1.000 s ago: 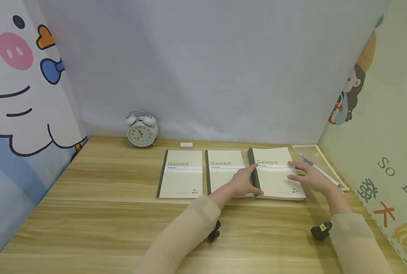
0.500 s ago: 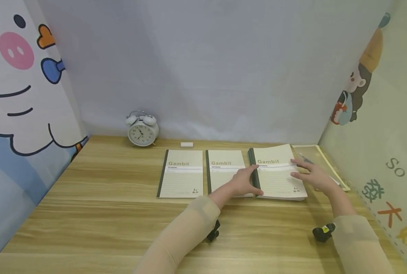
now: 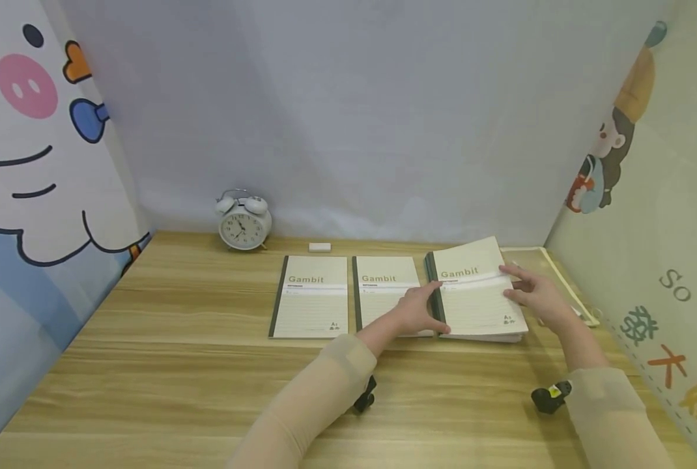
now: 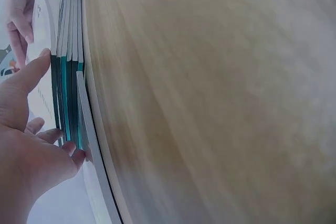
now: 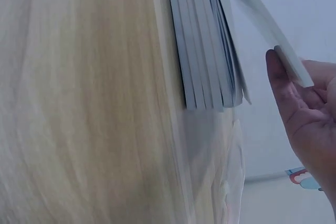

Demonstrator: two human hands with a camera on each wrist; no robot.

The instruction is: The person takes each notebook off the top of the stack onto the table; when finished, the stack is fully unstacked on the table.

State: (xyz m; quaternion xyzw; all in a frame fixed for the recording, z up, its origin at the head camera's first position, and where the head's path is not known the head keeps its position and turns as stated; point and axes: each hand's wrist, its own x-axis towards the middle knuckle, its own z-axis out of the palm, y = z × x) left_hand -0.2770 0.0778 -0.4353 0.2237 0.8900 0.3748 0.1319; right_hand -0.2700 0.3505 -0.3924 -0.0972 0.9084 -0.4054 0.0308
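Observation:
A stack of notebooks (image 5: 197, 51) lies at the right of the row, dark spines to the left. The cream top notebook (image 3: 471, 306), marked "Gambit", has its right side raised off the others. My right hand (image 3: 540, 301) pinches that raised edge between thumb and fingers; in the right wrist view a wedge of space shows beneath it. At the spine side, my left hand (image 3: 410, 312) is spread, its thumb and fingertips touching the spines (image 4: 67, 98). It partly covers the middle notebook (image 3: 384, 293), which lies flat.
Another notebook (image 3: 310, 306) lies flat to the left. Toward the back are a white twin-bell alarm clock (image 3: 243, 228) and a small white block (image 3: 319, 247). A translucent pouch (image 3: 533, 260) lies right of the stack, near the printed side wall (image 3: 671, 241).
My right hand has closed from loosely spread to a pinch on the top notebook's right edge, which has risen and tilted. My left hand has stayed at the spines.

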